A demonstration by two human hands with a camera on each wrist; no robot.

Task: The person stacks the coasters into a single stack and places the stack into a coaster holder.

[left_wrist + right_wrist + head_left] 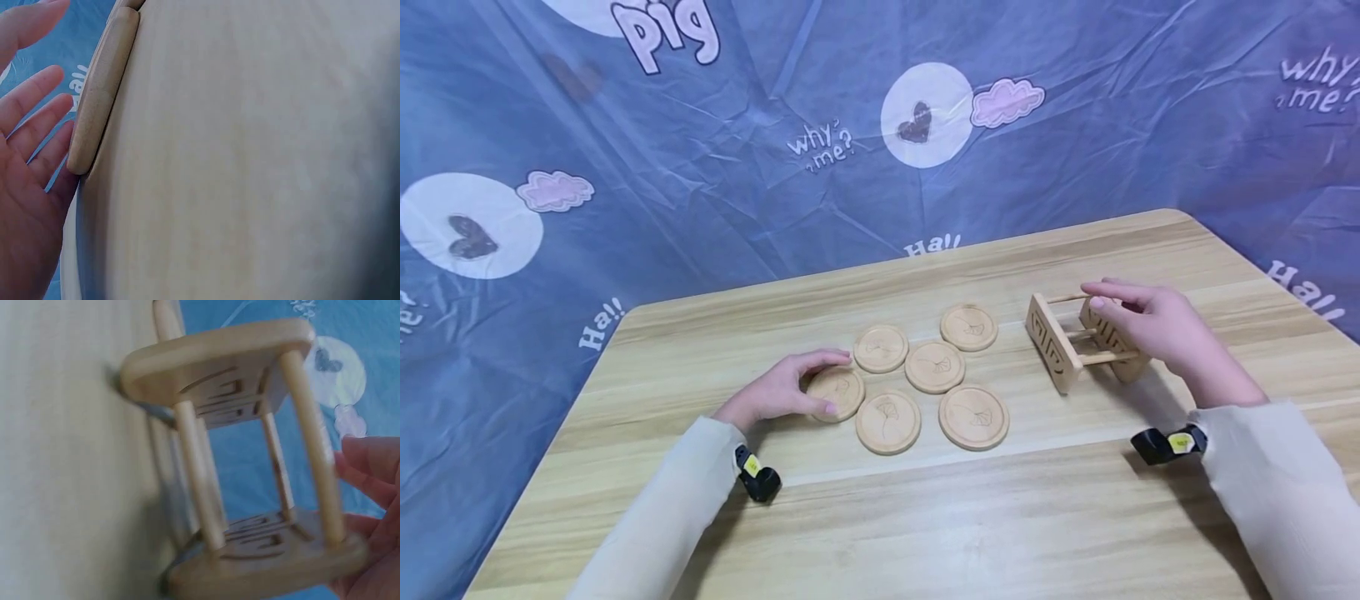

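My left hand (790,387) reaches around a round wooden coaster (841,394) at the left end of a group, thumb at its near edge and fingers at its far edge. The left wrist view shows the fingers (37,137) spread beside the edge of a coaster (106,87). My right hand (1157,321) is over the right end panel of a small wooden rack (1054,342), thumb and forefinger extended near its top. In the right wrist view the rack (206,365) has two cut-out panels joined by rods, and fingertips (350,464) show beside one rod.
Several more coasters with an engraved leaf lie flat on the wooden table (925,525), among them one coaster (970,327) nearest the rack and another (973,417) at the front. A blue printed cloth (737,167) hangs behind the table's back edge.
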